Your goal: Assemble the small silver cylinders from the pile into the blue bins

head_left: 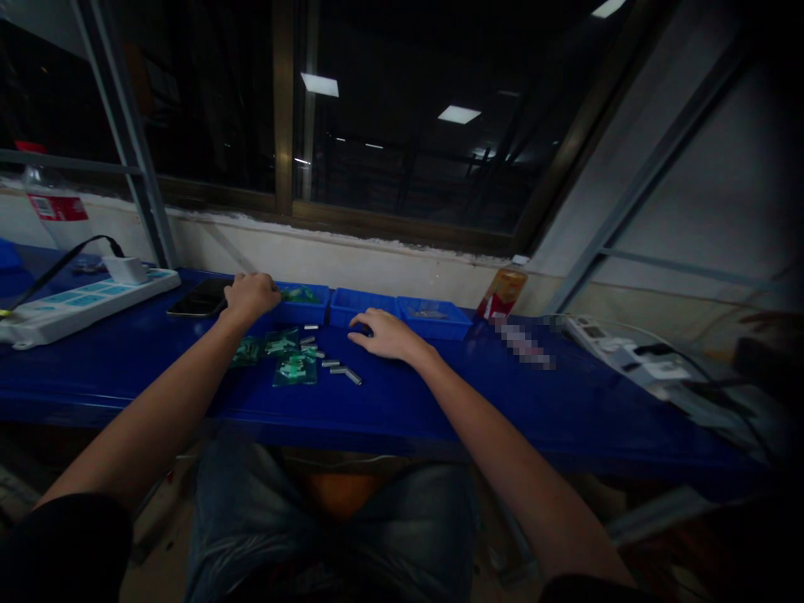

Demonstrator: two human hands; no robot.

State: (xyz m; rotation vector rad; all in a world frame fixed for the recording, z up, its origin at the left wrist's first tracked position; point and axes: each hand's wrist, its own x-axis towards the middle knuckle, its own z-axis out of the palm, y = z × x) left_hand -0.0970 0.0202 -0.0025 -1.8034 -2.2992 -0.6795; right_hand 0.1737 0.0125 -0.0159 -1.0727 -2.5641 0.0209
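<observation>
My left hand [252, 295] is at the left end of a blue bin [314, 311] with green pieces [298, 294] in it. Its fingers are curled in, and what they hold, if anything, is hidden. My right hand [386, 333] hovers at or just above the table in front of the middle blue bin [359, 303], thumb and fingers apart with nothing visible between them. Small silver metal tubes [337, 369] lie loose between my hands. Beside them are clear plastic bags [295, 368] of green and white pieces. A third blue bin [433, 318] holds small pieces I cannot make out.
A phone [199, 299] and a white power strip [94, 306] lie on the blue table [402, 410] at left, near a red-capped bottle [59, 209]. An amber bottle [502, 293] stands right of the bins. Another power strip [628, 356] with cables lies far right. A window rises behind.
</observation>
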